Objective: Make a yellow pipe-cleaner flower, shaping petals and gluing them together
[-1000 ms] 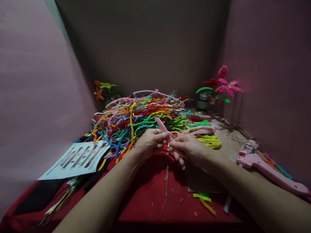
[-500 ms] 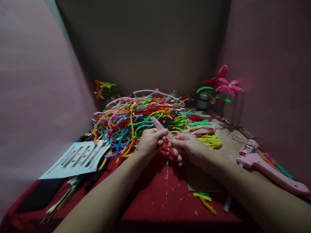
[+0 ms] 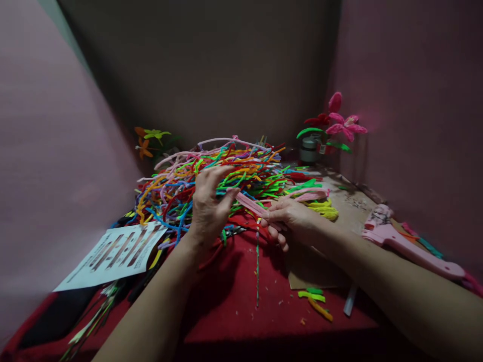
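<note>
My right hand [image 3: 292,222] pinches the base of a folded pink pipe-cleaner petal [image 3: 249,203] from which a thin green stem [image 3: 257,266] hangs down over the red cloth. My left hand [image 3: 207,206] is raised beside it with the fingers spread. Its fingertips touch the petal's upper end and hover over the big tangled heap of coloured pipe cleaners [image 3: 211,176].
A printed sheet [image 3: 113,254] lies at the left. A pink glue gun [image 3: 407,246] rests at the right on brown cardboard [image 3: 313,274]. Pink [image 3: 341,123] and orange [image 3: 145,143] pipe-cleaner flowers stand at the back. Green and orange offcuts [image 3: 315,301] lie on the red cloth [image 3: 241,306].
My left hand let go of the pink petal, opened and lifted toward the heap. The right hand keeps its hold. The view shifted slightly to the right.
</note>
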A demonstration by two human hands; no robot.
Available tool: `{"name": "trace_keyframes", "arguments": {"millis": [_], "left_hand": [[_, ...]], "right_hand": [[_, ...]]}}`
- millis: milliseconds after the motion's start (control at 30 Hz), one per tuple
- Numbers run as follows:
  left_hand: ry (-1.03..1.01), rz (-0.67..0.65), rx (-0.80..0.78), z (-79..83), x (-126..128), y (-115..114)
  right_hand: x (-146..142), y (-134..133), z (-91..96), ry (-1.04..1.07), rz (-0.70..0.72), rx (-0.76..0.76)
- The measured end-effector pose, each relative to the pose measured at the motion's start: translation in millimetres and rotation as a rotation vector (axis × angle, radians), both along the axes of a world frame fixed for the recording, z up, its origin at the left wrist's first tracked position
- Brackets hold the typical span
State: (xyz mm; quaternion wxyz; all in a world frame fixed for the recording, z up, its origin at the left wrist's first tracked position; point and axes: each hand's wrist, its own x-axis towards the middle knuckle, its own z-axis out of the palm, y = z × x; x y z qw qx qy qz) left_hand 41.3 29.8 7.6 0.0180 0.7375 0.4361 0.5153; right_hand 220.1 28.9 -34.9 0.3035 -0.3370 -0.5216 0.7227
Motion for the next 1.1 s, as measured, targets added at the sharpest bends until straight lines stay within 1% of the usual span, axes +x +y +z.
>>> {"name": "trace_keyframes", "arguments": {"millis": [33,67,133,200,267,333,400,467,700,800,900,1000,1100], "left_hand": [[0.207,-0.086,0.065,2.9,-0.1,-2.1],[0.383,-0.182,0.094,4.2,0.7,-4.1],[0.635,-0.324,0.077,2.4,4.0,-6.8],[0.768,-0.374,0.025,-2.8,7.3,-7.8],[0.835,-0.382,-0.018,-7.9,9.0,-7.8],[0.870,-0.384,-0.031,-10.9,9.2,-7.5],[0.896,-0.407,-0.017,-11.6,9.1,-7.7],[0.914,-0.426,-0.004,-11.5,9.4,-8.3],[0.948,-0.452,-0.015,-14.5,11.6,-9.6],[0.929,-0.435,-0.034,-14.9,10.5,-8.8],[0.892,-0.411,-0.064,-15.6,10.2,-8.2],[0.842,-0.390,-0.147,-16.1,11.7,-8.7],[0.771,-0.386,-0.251,-11.7,12.7,-10.4]], "right_hand": [[0.7,0.0,0.8,-0.012,0.016,0.004],[1.2,-0.3,2.0,-0.027,0.030,0.015],[1.7,-1.5,5.4,-0.082,0.050,0.060],[2.1,-3.0,9.1,-0.165,0.059,0.110],[3.0,-3.8,12.2,-0.236,0.085,0.123],[4.6,-3.3,13.7,-0.256,0.146,0.082],[6.6,-1.5,13.7,-0.246,0.221,0.025],[8.4,0.9,12.2,-0.243,0.271,-0.002],[12.6,5.7,7.4,-0.275,0.341,0.043],[14.7,6.2,11.2,-0.301,0.319,0.086],[15.1,5.3,16.6,-0.346,0.240,0.170],[13.5,3.1,20.7,-0.401,0.185,0.192],[12.1,1.4,22.2,-0.429,0.166,0.182]]}}
